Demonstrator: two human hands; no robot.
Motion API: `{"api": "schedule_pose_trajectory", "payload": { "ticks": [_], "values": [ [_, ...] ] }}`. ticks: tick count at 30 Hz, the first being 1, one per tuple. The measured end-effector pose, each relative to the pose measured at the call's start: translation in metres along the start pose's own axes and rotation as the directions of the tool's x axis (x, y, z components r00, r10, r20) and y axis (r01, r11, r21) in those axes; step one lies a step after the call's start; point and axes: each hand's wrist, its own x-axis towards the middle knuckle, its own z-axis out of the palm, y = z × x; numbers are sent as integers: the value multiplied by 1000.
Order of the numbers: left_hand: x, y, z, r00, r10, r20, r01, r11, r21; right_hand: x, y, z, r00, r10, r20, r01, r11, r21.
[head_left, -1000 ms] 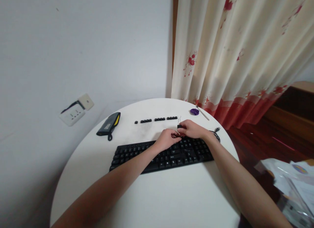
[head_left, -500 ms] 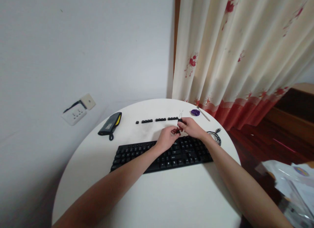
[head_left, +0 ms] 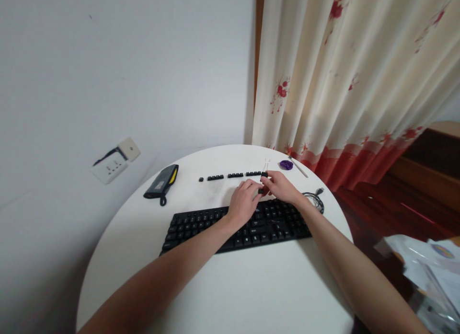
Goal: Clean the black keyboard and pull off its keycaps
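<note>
Above the upper right part of the black keyboard, both of my hands are close together. My left hand pinches a small black keycap between thumb and fingers. My right hand is closed around a keycap puller, its black body in the fingers and its thin wire prongs pointing up and away. Just beyond the hands, loose black keycaps lie in a row of small groups. The left forearm covers part of the keyboard.
On the white round table, a grey case with yellow lining lies at left. A purple crumpled item and a thin brush-like stick lie at back right. A coiled cable rests beside the keyboard. Wall and curtain border the table.
My left hand has shifted slightly, its fingers now more extended around the keycap and close to the right hand. The puller has tilted a little to the right within my right hand.
</note>
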Motion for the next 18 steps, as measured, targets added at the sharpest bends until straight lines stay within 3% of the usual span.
{"api": "schedule_pose_trajectory", "payload": {
  "ticks": [6,13,18],
  "values": [
    [0,0,-1,999,44,6,-44,996,79,0,-3,-1,998,-56,-10,55,995,-79],
    [0,7,-6,996,89,-9,-89,994,61,0,-6,1,997,-69,-25,68,997,-25],
    [2,1,-3,999,26,-46,-26,1000,-9,4,-1,-2,981,-32,-193,31,999,-9]
  ]
}}
